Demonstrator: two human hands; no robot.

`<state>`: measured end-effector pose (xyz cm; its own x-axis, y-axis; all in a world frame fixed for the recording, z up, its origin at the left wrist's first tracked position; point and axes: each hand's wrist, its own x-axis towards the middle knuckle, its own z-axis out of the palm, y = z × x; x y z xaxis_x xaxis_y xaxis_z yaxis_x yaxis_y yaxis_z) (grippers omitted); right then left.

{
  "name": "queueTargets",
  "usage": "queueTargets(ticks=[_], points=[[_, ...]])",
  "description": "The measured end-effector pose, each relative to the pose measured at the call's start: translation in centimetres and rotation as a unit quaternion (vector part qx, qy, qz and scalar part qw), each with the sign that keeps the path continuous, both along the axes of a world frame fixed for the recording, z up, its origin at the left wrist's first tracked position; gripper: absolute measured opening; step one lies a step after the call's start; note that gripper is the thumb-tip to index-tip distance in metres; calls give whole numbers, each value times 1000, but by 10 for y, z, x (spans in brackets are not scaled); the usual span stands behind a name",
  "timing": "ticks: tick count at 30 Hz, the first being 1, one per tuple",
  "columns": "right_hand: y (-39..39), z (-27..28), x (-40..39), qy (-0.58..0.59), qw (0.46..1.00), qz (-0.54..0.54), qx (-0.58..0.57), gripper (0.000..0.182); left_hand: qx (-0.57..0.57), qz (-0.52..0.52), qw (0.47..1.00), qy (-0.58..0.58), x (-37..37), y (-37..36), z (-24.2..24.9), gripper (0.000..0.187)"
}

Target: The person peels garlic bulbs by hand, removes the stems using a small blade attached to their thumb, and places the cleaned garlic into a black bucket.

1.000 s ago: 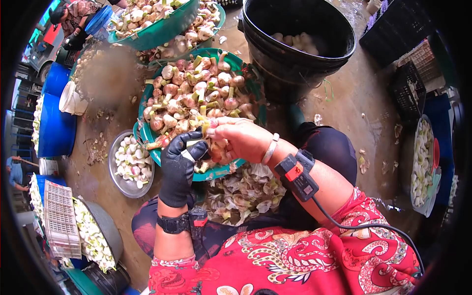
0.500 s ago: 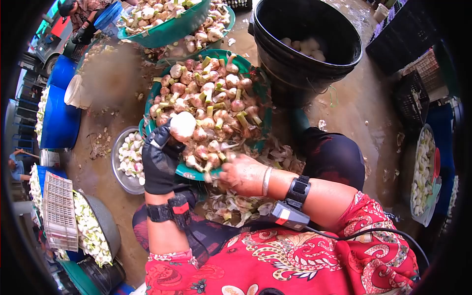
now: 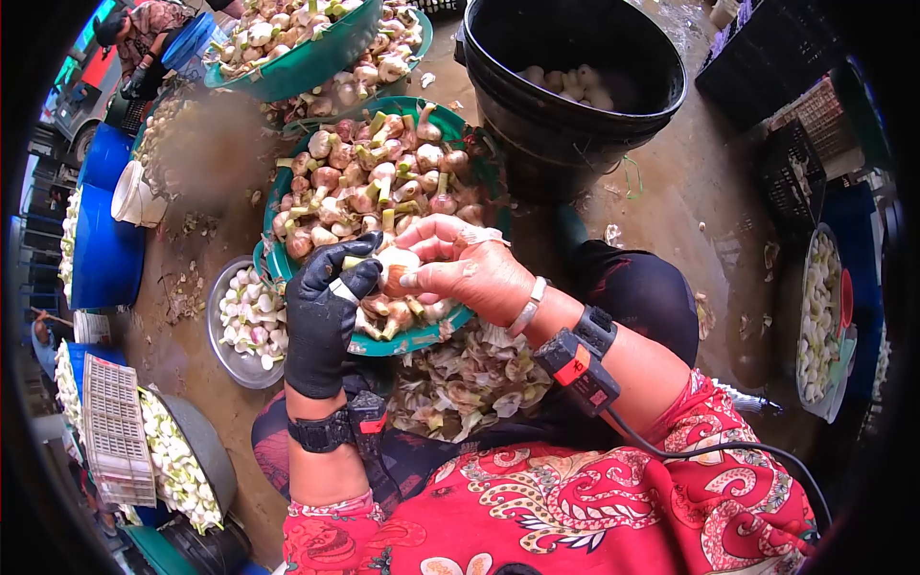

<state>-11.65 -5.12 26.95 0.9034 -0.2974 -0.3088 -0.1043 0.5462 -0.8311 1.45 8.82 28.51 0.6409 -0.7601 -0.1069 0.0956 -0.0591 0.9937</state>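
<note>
Above the near part of a green basin [image 3: 277,264] full of unpeeled garlic, both my hands meet at one garlic bulb [image 3: 395,270]. My left hand [image 3: 329,311], in a black glove, is closed round the bulb's left side. The bare fingers of my right hand [image 3: 470,268] pinch its right side, where brownish skin shows; its other part is white. Below the basin lies a heap of loose garlic skins [image 3: 467,381]. Left of my gloved hand is a metal bowl [image 3: 219,335] of white garlic pieces.
A large black bucket [image 3: 565,129] with pale bulbs stands at the upper right. Another green basin [image 3: 316,72] of garlic is at the top. Blue tubs [image 3: 103,240] and a crate [image 3: 117,422] line the left. A person [image 3: 144,38] works at the upper left.
The white bulb my left hand held up is no longer in that place. My right hand has risen from the basin's near edge to meet my left hand at a partly brown bulb.
</note>
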Motion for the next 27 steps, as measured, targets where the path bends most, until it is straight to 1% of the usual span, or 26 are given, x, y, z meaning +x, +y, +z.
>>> queueTargets(ticks=[1,2,3,4,5,6,7,8,9,10,11,12,13,14,15,16,17,18,20,21,22,24,25,26,27], points=[[1,-3,1,1,1000,1,0,38,27,-12,997,-73,0,0,2,21],[1,-9,2,-20,992,-30,-124,32,55,-26,988,-144,-1,0,3,21],[1,-15,4,-39,966,-62,-247,25,67,-24,986,-152,-4,-2,7,21],[2,-18,4,-57,925,-92,-365,20,69,-26,986,-150,-5,-3,6,21],[2,-18,4,-66,910,-103,-396,18,64,-32,980,-188,-6,-3,5,22],[0,-17,4,-64,910,-102,-396,18,58,-37,972,-225,-6,-3,4,22],[-3,-17,5,-64,900,-84,-422,17,47,-41,965,-256,-6,-4,4,22],[-5,-17,6,-64,890,-65,-448,16,47,-42,965,-255,-8,-4,6,22],[-6,-14,5,-43,912,-28,-407,12,65,-63,945,-314,-9,-4,12,21],[-7,-17,6,-43,912,-28,-406,12,83,-84,921,-372,-11,-4,15,20],[-7,-24,8,-74,880,-23,-468,10,84,-84,921,-371,-12,-4,15,20],[-7,-28,9,-105,843,-19,-527,9,84,-91,903,-411,-13,-4,14,19],[-6,-29,9,-102,844,-9,-526,8,84,-97,883,-451,-13,-4,12,18],[-4,-29,8,-103,845,-8,-525,8,86,-96,883,-451,-13,-3,9,18],[-1,-27,7,-84,846,1,-527,9,79,-55,937,-336,-12,-2,4,17],[3,-23,6,-66,846,9,-529,10,69,-11,974,-217,-10,-2,0,16],[7,-19,3,-86,846,-6,-526,11,67,20,995,-75,-5,1,-4,16],[13,-18,-1,-76,820,-8,-567,12,49,33,998,-31,-4,3,-4,18],[20,-24,-12,-9,787,88,-611,12,22,25,996,79,11,12,-18,24],[19,-29,-16,-13,788,84,-610,12,-27,42,997,52,12,11,-24,26],[17,-33,-21,44,771,94,-629,11,-26,41,998,48,15,11,-28,26],[2,-36,-32,141,731,137,-653,16,-94,126,968,194,21,11,-38,32],[-4,-33,-29,198,704,243,-637,19,-103,116,952,264,28,14,-46,36],[-6,-30,-30,255,669,345,-607,23,-99,112,953,265,31,13,-49,36],[-2,-28,-30,261,658,389,-589,24,-86,81,961,251,34,8,-52,37]])
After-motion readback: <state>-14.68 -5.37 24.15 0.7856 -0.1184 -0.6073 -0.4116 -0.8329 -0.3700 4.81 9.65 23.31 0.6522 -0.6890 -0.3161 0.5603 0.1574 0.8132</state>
